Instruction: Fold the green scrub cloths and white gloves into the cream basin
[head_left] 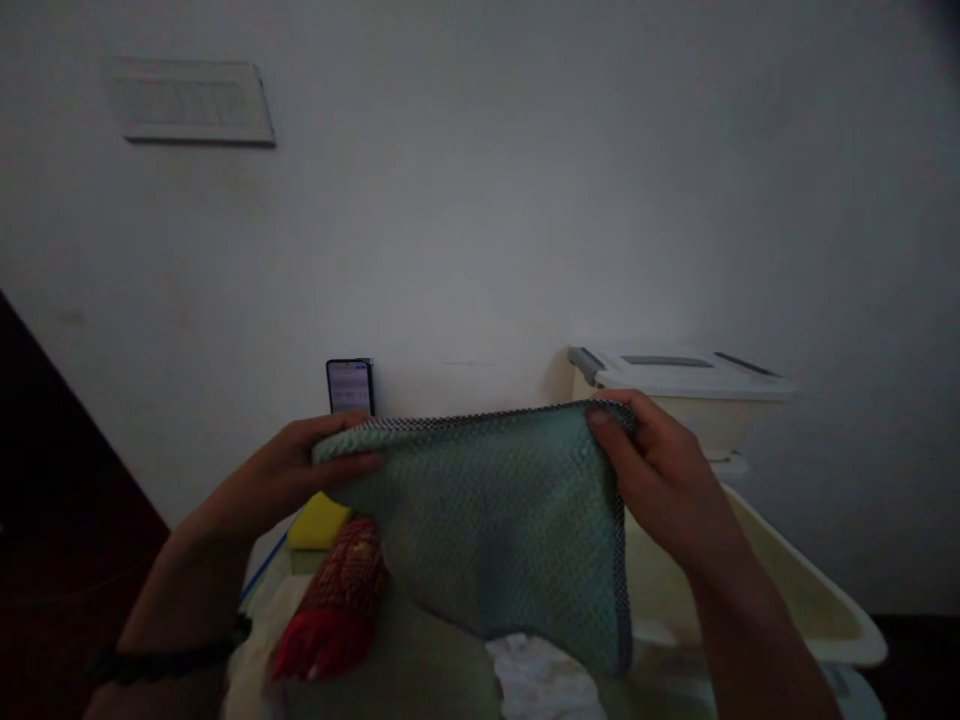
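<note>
A green textured cleaning cloth (495,510) with a dark checked edge hangs stretched between my two hands. My left hand (315,455) pinches its upper left corner, thumb on the near side. At the upper right corner, my right hand (652,465) grips the cloth between thumb and fingers. Below the left side lies a rolled red patterned cloth (337,600). A white crumpled cloth (544,680) shows under the green cloth's lower edge, partly hidden by it.
A phone (350,386) stands against the wall behind my left hand. Something yellow (317,522) lies near the red roll. To the right are a lidded white storage box (675,405) and a cream open tub (810,590). A white panel (195,103) is on the wall.
</note>
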